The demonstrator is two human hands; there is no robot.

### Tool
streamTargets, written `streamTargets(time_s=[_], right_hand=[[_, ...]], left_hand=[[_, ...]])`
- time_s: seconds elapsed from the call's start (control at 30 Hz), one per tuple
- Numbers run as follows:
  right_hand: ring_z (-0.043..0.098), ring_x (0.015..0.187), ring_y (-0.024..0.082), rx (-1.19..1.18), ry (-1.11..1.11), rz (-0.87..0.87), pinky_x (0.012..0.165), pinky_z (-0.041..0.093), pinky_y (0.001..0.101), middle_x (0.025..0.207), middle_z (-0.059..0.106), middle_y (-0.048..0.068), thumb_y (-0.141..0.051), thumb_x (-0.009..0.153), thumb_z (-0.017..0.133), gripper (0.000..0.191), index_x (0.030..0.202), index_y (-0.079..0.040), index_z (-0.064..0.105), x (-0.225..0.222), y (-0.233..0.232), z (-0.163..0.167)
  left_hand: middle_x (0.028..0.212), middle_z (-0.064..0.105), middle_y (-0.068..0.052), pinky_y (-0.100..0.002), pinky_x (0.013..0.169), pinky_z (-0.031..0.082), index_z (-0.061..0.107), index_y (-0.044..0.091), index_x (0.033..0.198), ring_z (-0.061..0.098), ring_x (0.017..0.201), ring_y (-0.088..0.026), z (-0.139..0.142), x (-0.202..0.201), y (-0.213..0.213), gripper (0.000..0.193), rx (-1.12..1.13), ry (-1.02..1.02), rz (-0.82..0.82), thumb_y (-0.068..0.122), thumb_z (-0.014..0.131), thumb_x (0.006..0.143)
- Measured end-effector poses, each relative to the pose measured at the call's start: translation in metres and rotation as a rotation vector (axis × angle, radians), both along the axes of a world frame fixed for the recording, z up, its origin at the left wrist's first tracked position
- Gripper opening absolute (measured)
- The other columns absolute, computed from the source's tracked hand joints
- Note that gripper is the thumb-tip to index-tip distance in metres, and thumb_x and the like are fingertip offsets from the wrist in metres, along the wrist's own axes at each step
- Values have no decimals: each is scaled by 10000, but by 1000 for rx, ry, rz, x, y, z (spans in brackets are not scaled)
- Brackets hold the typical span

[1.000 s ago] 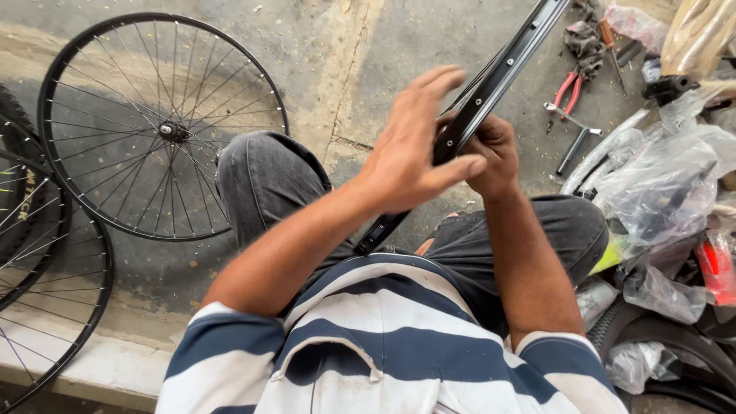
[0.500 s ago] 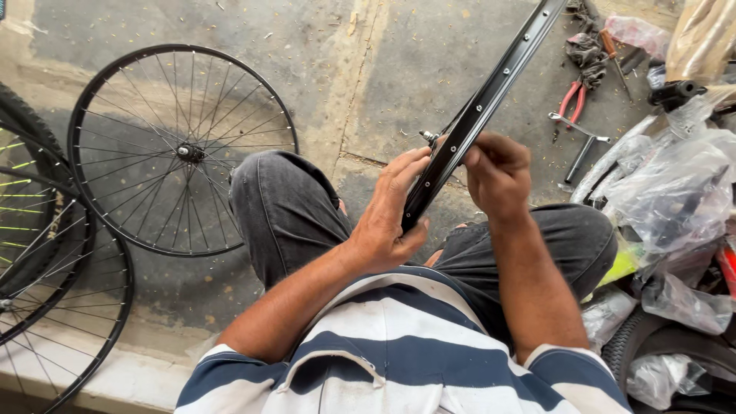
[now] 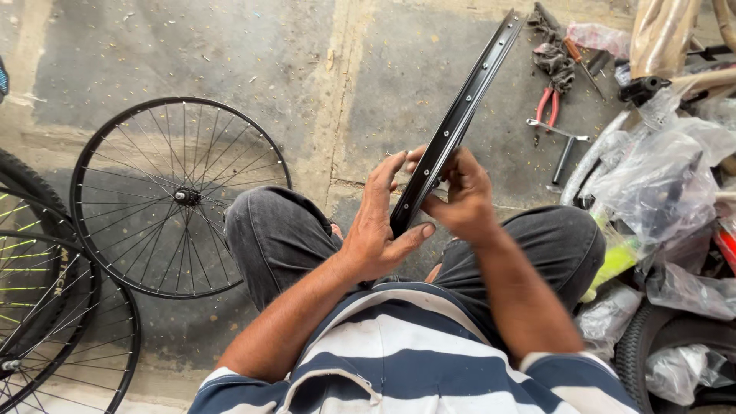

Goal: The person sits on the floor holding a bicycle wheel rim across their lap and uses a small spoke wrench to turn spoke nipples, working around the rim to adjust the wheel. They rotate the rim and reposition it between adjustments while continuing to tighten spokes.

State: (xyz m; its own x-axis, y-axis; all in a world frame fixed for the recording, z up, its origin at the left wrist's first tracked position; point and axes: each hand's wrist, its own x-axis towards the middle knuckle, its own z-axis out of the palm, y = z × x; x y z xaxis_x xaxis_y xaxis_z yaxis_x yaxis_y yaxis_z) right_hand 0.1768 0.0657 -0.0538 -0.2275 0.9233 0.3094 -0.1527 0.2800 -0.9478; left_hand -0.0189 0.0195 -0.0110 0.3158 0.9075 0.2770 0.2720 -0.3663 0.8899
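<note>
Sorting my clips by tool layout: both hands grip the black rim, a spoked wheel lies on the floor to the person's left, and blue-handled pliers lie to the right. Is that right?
Not quite: the head view shows the pliers have red handles, not blue. Both the left hand and right hand do grip the black rim, and the spoked wheel lies to the person's left.

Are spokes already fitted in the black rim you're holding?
No, the black rim gripped by the left hand and right hand shows only bare holes.
</note>
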Motion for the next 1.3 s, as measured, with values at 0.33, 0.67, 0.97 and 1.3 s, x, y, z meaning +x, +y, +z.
streamTargets(time_s=[0.33,0.67,0.97,1.3], right_hand=[[606,822,164,-254,70,-136,718,512,319,1012,719,172,26,973,756,145,1113,33,721,-28,-6,2],[734,1007,157,266,-321,-407,884,596,310,1098,745,87,11,895,848,302,995,-28,566,-10,-10,7],[719,1072,176,-268,272,280,932,611,337,1164,733,114,-9,914,792,231,993,-64,583,30,-3,26],[730,1012,177,-299,188,308,890,673,366,1136,707,115,-46,1069,732,192,1245,22,697,-6,4,9]], left_hand=[[1682,267,-222,-493,1249,390,124,51,1652,342,1570,-367,-10,8,-15,1032,-68,-26,36,338,808,934],[1689,278,-214,-500,1257,387,128,66,1654,322,1592,-377,-5,13,-19,1027,-112,-70,32,276,821,925],[1704,303,-218,-489,1278,403,51,78,1686,371,1602,-360,-9,10,-27,1073,-148,-121,-7,282,826,973],[1697,242,-230,-521,1255,406,7,90,1673,337,1587,-379,-9,9,-24,1083,-87,-72,26,316,802,973]])
